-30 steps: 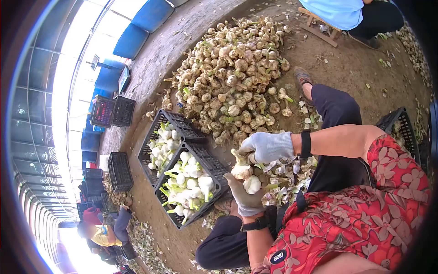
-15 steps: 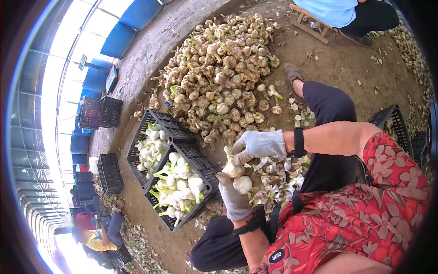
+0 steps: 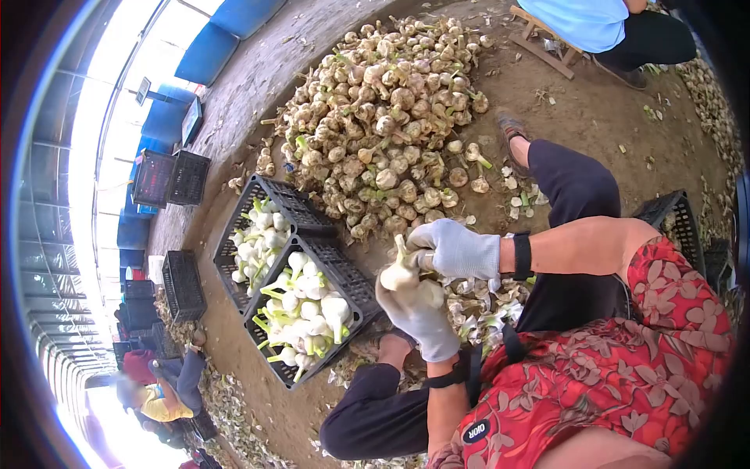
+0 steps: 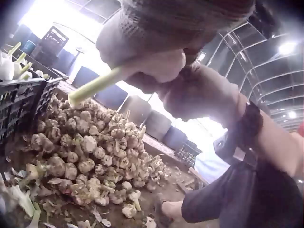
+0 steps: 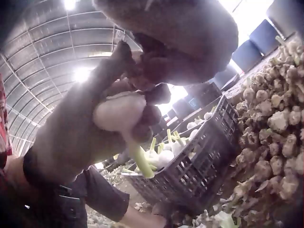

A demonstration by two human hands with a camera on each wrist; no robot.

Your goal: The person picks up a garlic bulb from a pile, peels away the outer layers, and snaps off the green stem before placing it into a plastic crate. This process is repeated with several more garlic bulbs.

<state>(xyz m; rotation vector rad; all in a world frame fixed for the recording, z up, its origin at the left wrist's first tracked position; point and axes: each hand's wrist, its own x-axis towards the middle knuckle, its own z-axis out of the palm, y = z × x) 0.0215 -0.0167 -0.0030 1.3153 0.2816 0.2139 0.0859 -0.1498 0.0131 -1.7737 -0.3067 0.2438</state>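
My gloved left hand (image 3: 418,316) holds a white garlic bulb (image 3: 397,277) with its short stem pointing up, and a second white bulb (image 3: 429,294) sits in the same palm. From the other side my gloved right hand (image 3: 461,248) bends its fingers in against the stemmed bulb. In the left wrist view the pale green stem (image 4: 95,88) sticks out from between the two hands. Seen from the right wrist, the bulb (image 5: 119,110) lies against the left hand's fingers; the right fingertips are mostly hidden there.
Beyond the hands spreads a large heap of unpeeled garlic (image 3: 383,133). Two black crates (image 3: 344,270) of white garlic stand beside it. Peeled skins (image 3: 476,309) litter the ground between my legs. Another person (image 3: 582,31) sits at the far right, and more crates (image 3: 183,285) stand at left.
The stemmed bulb was brownish in dry skin and now shows white. My left hand has come up around it, while the right hand has shifted from its front to its side.
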